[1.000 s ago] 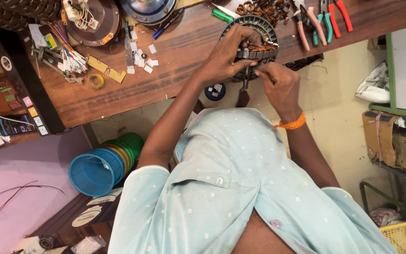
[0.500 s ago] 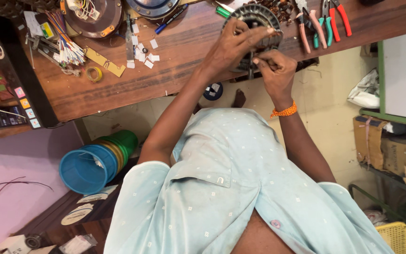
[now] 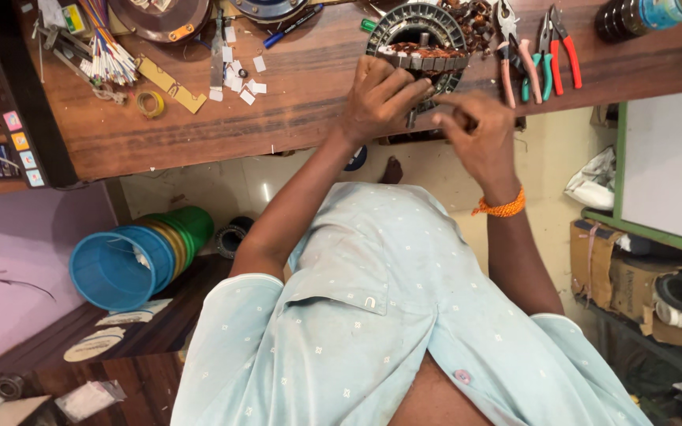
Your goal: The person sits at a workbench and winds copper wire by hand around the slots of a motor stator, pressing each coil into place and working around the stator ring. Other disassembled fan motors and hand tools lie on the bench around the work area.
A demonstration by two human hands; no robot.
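**Two hands at a round motor part on the workbench**

A round motor part (image 3: 422, 43), a ring of metal slots packed with copper wire, lies flat on the wooden workbench (image 3: 301, 102) near its front edge. The left hand (image 3: 379, 101) rests against the near side of the ring, fingers curled down onto the rim and closed on it. The right hand (image 3: 479, 134) sits just beside it, a little nearer the bench edge, with thumb and fingers drawn tight together in a pinch; whatever is between them is too small to make out. An orange thread band (image 3: 501, 208) circles that wrist.

Just right of the ring lie three pairs of pliers (image 3: 538, 47) side by side, with pink, green and red handles. A loose heap of brown wire scraps (image 3: 474, 17) touches the far right side of the ring. Further left on the bench are small white paper slips (image 3: 238, 77), a blue pen (image 3: 290, 25), a small roll of yellow tape (image 3: 150, 102), a flat yellow strip (image 3: 169, 84) and a bundle of coloured sticks (image 3: 108, 51). A dark jar (image 3: 617, 20) stands at the right end.

Below the bench, on the person's left, a stack of plastic tubs (image 3: 136, 256), blue outermost, lies on its side. Cardboard boxes (image 3: 633, 276) sit on a shelf to the right.
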